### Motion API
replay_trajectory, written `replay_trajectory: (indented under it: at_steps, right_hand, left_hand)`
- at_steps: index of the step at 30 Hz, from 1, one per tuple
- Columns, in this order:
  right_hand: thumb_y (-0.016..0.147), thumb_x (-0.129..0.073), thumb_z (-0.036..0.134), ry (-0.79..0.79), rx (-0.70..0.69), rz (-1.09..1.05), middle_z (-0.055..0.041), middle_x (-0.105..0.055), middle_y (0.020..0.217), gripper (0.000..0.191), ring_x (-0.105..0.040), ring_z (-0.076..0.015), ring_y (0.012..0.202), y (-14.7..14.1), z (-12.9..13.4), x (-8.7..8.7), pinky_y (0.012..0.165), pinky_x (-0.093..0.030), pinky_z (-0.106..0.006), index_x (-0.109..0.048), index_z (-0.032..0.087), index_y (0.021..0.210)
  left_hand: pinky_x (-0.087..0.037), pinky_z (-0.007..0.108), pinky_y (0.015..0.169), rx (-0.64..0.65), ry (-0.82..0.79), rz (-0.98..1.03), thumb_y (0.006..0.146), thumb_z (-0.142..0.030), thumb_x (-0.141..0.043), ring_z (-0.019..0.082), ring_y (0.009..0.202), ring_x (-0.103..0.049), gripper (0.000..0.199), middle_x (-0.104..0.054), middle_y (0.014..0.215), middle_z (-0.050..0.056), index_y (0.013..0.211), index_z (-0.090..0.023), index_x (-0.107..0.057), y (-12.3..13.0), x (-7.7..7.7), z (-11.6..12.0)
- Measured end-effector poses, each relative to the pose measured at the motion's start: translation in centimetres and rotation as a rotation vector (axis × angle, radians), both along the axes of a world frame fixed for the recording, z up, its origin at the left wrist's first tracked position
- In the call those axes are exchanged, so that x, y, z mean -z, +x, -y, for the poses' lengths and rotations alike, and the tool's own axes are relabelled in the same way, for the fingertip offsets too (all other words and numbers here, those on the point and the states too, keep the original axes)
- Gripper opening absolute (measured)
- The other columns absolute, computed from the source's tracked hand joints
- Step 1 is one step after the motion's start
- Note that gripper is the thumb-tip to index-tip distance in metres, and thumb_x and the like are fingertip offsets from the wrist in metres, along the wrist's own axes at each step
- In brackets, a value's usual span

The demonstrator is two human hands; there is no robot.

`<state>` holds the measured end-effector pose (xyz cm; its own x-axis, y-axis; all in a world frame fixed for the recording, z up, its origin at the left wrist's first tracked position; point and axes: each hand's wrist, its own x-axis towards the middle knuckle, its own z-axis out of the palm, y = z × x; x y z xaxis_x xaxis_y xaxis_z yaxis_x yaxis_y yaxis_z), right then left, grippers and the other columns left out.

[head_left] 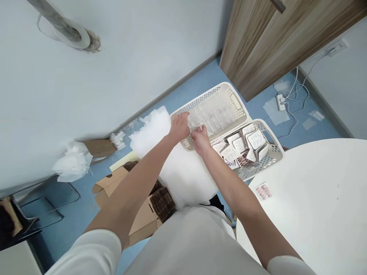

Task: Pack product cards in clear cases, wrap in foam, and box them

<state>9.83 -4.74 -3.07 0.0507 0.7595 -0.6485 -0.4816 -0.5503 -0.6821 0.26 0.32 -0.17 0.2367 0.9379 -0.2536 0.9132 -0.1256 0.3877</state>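
Both my hands are over the near end of a white perforated basket [243, 110] that holds several clear plastic cases [213, 119]. My left hand [179, 128] is at the basket's left end, its fingers bent around the edge of a clear case. Close to its right, my right hand [201, 140] has its fingers curled in a pinch on the same clear plastic. The glare and the fingers hide most of that case. Beside it, a second perforated basket [273, 158] holds a pile of small printed white cards [239, 145] and packs with dark red pieces [245, 159].
At right stands a round white table [315, 198] with a small pack of pink pieces [263, 191]. White foam sheeting [189, 175] lies under my forearms. Cardboard boxes [146, 217] stand at lower left. A power strip [281, 102] with cables lies near the wooden cabinet [266, 42].
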Motion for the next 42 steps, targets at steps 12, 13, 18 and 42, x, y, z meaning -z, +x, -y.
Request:
replay_trajectory:
  at_steps: [12,13,18,42]
  right_hand:
    - [0.062,-0.052,0.016,0.151,-0.007,0.325,-0.0078,-0.042,0.122,0.056,-0.05,-0.0161,0.101,1.6,6.3,-6.2,0.084,-0.045,-0.033,-0.042,0.023,0.117]
    - [0.063,-0.053,0.017,0.189,-0.006,0.377,-0.0075,-0.045,0.118,0.055,-0.051,-0.0156,0.098,1.8,7.3,-6.9,0.084,-0.045,-0.033,-0.043,0.023,0.116]
    - [0.067,-0.056,0.025,0.374,-0.035,0.58,-0.0058,-0.053,0.104,0.043,-0.051,-0.0153,0.088,3.2,13.7,-11.0,0.079,-0.045,-0.033,-0.051,0.022,0.109]
    - [0.063,-0.067,0.038,0.258,0.654,0.528,-0.0054,-0.063,0.099,0.031,-0.063,-0.014,0.069,13.7,48.0,-16.9,0.075,-0.049,-0.036,-0.049,0.021,0.08]
  left_hand:
    - [-0.042,0.034,0.086,0.01,0.194,0.404,0.077,-0.018,-0.05,0.018,0.091,-0.051,0.028,-0.048,0.097,0.007,0.104,-0.015,-0.055,-1.6,-4.5,6.4]
    - [-0.042,0.034,0.085,0.012,0.212,0.432,0.077,-0.021,-0.052,0.018,0.092,-0.051,0.026,-0.048,0.097,0.007,0.102,-0.016,-0.056,-1.8,-5.4,7.3]
    - [-0.044,0.028,0.074,-0.019,0.111,0.671,0.077,-0.034,-0.055,0.017,0.086,-0.053,0.024,-0.055,0.091,0.005,0.095,-0.018,-0.06,-2.7,-9.6,12.7]
    - [-0.046,0.031,0.072,0.277,-0.866,1.06,0.074,-0.046,-0.058,0.014,0.077,-0.062,0.049,-0.061,0.089,0.005,0.113,-0.018,-0.044,13.8,-12.8,37.7]
